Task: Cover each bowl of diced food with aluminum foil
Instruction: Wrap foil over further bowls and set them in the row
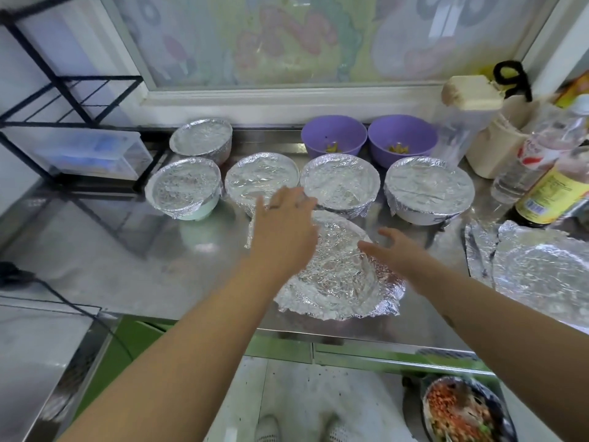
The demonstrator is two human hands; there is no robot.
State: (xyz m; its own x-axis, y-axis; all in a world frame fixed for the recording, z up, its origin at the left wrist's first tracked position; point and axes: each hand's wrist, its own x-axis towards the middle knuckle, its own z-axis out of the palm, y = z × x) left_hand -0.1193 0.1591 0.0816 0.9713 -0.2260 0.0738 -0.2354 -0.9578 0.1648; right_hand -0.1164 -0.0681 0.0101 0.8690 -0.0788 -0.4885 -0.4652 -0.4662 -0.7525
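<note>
Tight against the front edge of the counter (134, 269) sits the near bowl (334, 275), its foil skirt flaring almost to the lip. The left hand (283, 228) hovers over its far-left rim, fingers spread, gripping nothing. The right hand (395, 250) is at the right rim, fingers loosely apart; contact unclear. Bare steel runs leftward. Just behind, four wrapped bowls (339, 183) stand rim to rim. Beyond them, two uncovered purple bowls (333, 132) sit by the wall.
</note>
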